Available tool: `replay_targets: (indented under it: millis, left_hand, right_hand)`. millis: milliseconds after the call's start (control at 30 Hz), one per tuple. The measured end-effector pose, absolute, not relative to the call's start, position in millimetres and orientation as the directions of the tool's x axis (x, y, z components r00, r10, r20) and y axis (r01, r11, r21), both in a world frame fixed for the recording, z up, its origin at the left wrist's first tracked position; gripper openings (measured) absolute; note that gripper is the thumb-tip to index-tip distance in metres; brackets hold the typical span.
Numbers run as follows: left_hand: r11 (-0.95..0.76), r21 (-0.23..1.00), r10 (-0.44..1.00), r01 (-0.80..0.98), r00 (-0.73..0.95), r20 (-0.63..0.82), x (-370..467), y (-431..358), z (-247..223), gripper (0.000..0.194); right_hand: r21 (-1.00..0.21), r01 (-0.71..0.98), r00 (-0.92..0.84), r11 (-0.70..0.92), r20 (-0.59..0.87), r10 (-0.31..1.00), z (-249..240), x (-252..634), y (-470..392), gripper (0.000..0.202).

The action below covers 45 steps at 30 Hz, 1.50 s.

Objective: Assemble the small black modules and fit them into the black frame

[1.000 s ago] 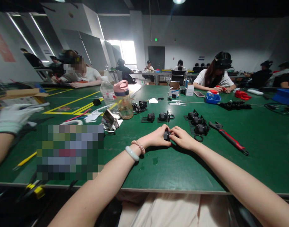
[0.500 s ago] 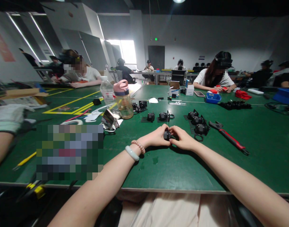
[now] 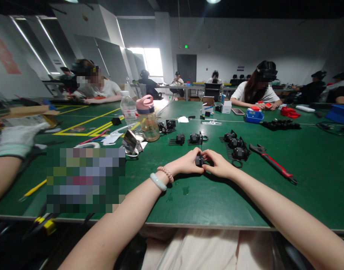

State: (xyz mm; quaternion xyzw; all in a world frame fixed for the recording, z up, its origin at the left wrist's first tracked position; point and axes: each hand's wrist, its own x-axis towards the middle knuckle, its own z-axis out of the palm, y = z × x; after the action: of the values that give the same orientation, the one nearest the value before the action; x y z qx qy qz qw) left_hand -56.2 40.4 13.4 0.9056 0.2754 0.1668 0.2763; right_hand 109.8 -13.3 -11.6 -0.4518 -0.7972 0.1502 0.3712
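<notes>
Between my hands, low over the green table (image 3: 189,202), is a black cable gland (image 3: 199,161) with a hex body and what looks like a thin plate standing up from it. My left hand (image 3: 187,160) is closed around its left side, thumb below and fingers above. From the other side, my right hand (image 3: 219,164) curls in with its fingertips pinched at the gland; what exactly they grip is partly hidden. More black glands on slotted plates (image 3: 236,144) sit beyond my right hand, with a loose black ring (image 3: 237,163) beside them. Another plated gland (image 3: 194,138) lies straight ahead.
An adjustable wrench (image 3: 275,163) with red-and-black handle lies at right. A pink-lidded bottle (image 3: 149,122) and a clear bottle (image 3: 128,107) stand at left. A co-worker's gloved hand (image 3: 16,138) is at far left. A blue bin (image 3: 254,116) sits farther back.
My hands stay at almost the same place around the gland, with only a slight shift of the fingers. The co-worker's gloved hand at far left has moved a little to the right.
</notes>
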Motion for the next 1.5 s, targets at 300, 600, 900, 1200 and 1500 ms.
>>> replay_targets:
  millis: [300, 600, 900, 1200, 1500]
  left_hand:
    - [-0.711, 0.575, 0.583, 0.404, 0.796, 0.161, -56.2, 41.4, 12.7, 0.046]
    - [-0.709, 0.569, 0.582, 0.417, 0.802, 0.138, -57.1, 39.7, 15.6, 0.046]
    - [-0.703, 0.568, 0.593, 0.429, 0.794, 0.134, -57.4, 36.7, 18.9, 0.046]
    - [-0.724, 0.542, 0.581, 0.427, 0.800, 0.146, -57.2, 37.1, 17.4, 0.046]
    - [-0.702, 0.559, 0.600, 0.441, 0.790, 0.130, -57.5, 36.6, 17.6, 0.048]
  right_hand:
    - [-0.569, 0.616, -0.322, 0.546, 0.451, 0.833, -10.0, 109.9, -13.4, 0.034]
    - [-0.579, 0.615, -0.308, 0.536, 0.449, 0.839, -10.1, 110.1, -13.3, 0.033]
    - [-0.577, 0.633, -0.302, 0.517, 0.430, 0.851, -8.2, 110.2, -12.7, 0.027]
    - [-0.571, 0.641, -0.302, 0.513, 0.426, 0.853, -7.2, 109.5, -12.9, 0.023]
    - [-0.575, 0.635, -0.303, 0.516, 0.430, 0.851, -6.2, 109.7, -12.3, 0.018]
